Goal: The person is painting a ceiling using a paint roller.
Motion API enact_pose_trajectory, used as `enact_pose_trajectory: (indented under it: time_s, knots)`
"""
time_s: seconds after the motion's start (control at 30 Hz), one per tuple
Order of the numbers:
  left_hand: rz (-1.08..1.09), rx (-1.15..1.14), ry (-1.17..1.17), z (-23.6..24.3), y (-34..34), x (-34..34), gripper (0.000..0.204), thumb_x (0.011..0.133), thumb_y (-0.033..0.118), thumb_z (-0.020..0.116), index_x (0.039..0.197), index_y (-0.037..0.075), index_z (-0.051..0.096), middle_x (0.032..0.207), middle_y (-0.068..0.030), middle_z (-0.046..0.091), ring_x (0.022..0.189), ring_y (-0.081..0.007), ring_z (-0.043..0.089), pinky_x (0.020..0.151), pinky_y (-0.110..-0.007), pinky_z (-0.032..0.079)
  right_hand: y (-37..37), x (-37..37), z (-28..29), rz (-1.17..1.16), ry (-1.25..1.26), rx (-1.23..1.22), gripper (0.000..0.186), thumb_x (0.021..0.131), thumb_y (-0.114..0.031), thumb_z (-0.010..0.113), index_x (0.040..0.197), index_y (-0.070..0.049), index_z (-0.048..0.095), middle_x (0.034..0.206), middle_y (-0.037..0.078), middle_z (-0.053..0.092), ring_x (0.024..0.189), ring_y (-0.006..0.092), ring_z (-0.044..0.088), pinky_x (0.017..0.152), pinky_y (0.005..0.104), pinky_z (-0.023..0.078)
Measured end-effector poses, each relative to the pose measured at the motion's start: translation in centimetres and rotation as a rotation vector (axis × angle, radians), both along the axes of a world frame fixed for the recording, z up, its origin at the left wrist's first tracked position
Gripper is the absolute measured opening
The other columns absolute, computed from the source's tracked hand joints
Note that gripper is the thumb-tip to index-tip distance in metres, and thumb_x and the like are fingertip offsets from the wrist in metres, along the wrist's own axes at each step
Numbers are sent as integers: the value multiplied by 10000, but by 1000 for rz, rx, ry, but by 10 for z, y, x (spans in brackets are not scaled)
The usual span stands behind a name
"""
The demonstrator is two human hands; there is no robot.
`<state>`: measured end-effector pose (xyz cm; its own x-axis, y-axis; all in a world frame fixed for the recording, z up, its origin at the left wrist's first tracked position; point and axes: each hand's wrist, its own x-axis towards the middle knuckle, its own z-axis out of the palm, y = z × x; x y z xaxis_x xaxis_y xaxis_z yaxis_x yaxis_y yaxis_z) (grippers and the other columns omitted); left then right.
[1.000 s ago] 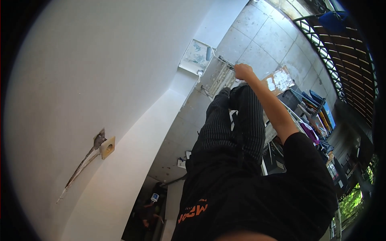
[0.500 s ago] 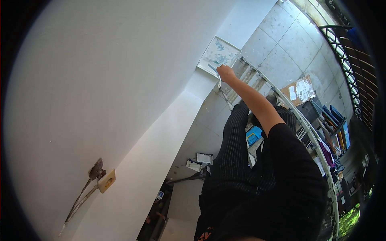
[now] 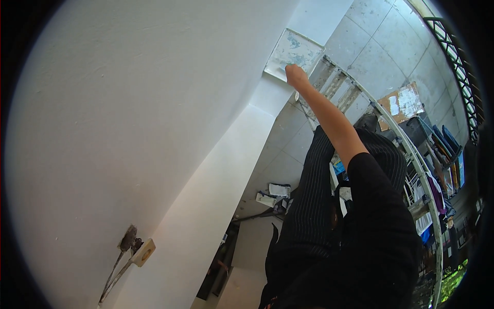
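Note:
My right hand (image 3: 296, 74) is closed on what appears to be a small paint roller, mostly hidden behind my fingers. It is over the near part of a square paint tray (image 3: 299, 46), whose white surface has blue-green smears. The tray rests on a white ledge beside the wall. Below and to the right of the hand is a paint-stained metal ladder (image 3: 383, 116), with my legs (image 3: 321, 175) in dark striped trousers against it. My left hand is out of view.
A white wall (image 3: 128, 103) fills the left, with a loose socket (image 3: 145, 252) and cut channels. Stained cardboard (image 3: 400, 105) lies on the tiles below. Folded items (image 3: 447, 149), small trays (image 3: 279, 189) and a dark railing (image 3: 458, 67) are also below.
My right hand moved from near the ladder leftward to the tray and closed on the roller lying there. The view has shifted, bringing more of the ladder into sight.

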<state>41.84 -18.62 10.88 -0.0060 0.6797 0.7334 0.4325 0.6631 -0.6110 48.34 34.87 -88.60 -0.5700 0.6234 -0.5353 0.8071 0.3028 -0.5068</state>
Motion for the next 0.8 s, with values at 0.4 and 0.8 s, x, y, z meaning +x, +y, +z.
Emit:
enact_pose_trajectory:
  time_s: [0.4,0.8]
  knots:
    - [-33,-130,353,-66,76,-15,309,923,170,425,1135,-34,332,877,-160,521,539,-187,508,549,-337,437,43,50,-6,594,-589,376,142,751,-76,561,798,-82,695,788,79,668,712,249,646,491,428,496]
    - [-37,345,141,-75,58,-6,340,882,143,433,588,-3,522,852,-141,507,590,-208,478,570,-404,413,35,154,155,26,-93,198,137,750,-142,569,703,-43,652,739,164,644,724,332,636,607,436,505]
